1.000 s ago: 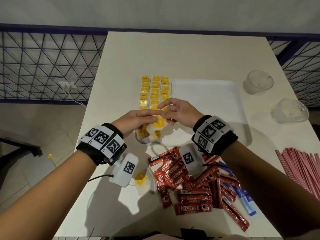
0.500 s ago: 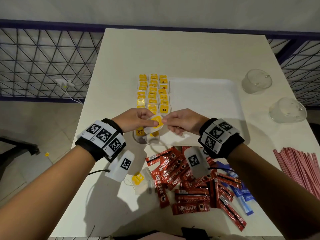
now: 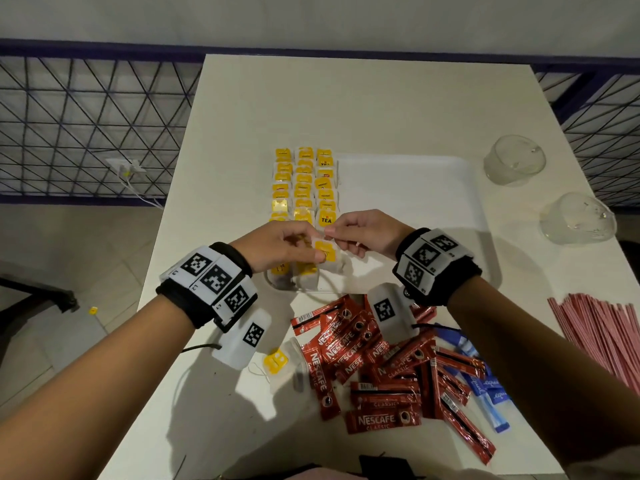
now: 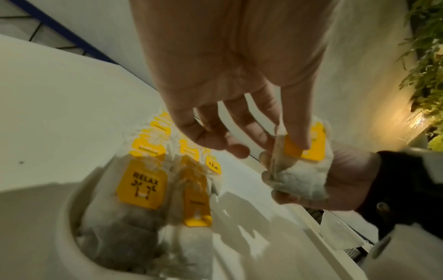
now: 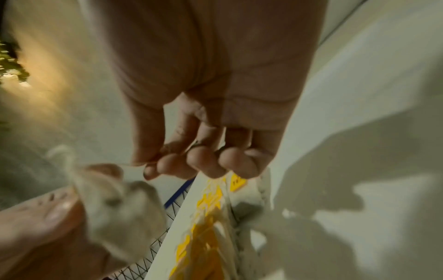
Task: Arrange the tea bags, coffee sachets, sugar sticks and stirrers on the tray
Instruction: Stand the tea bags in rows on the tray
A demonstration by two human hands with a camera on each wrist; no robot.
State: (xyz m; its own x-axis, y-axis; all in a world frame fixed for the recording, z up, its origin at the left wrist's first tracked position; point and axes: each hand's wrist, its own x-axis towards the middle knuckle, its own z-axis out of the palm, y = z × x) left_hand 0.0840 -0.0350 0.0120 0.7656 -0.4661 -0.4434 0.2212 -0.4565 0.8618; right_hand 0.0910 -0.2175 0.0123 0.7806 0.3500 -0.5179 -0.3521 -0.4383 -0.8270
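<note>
Taking the white tray [image 3: 415, 188] as landmark: three columns of yellow-tagged tea bags [image 3: 304, 188] fill its left end. Most tag words are too small to read from the head view; one near the hands reads "TEA" [image 3: 326, 220], and the left wrist view shows one reading "RELAX" [image 4: 143, 186] at the tray's near left corner.

Above the tray's near left part, the left hand [image 3: 277, 245] pinches a single tea bag [image 3: 325, 252] between thumb and fingers, its tag's print hidden under the thumb. The right hand [image 3: 367, 233], just beside it, has its fingers curled and pinches the same bag's top edge; the right wrist view is blurred.

Nearer than the tray, a loose tea bag [image 3: 280, 362] lies on the table [image 3: 346, 105], then a heap of red sachets [image 3: 381, 368] marked "NESCAFE CLASSIC". Blue sticks [image 3: 488, 393] lie partly hidden under them, their script unreadable.

Right of the tray stand two clear glasses [image 3: 512, 164], and pink stirrers [image 3: 602, 327] are cut off by the picture edge.
</note>
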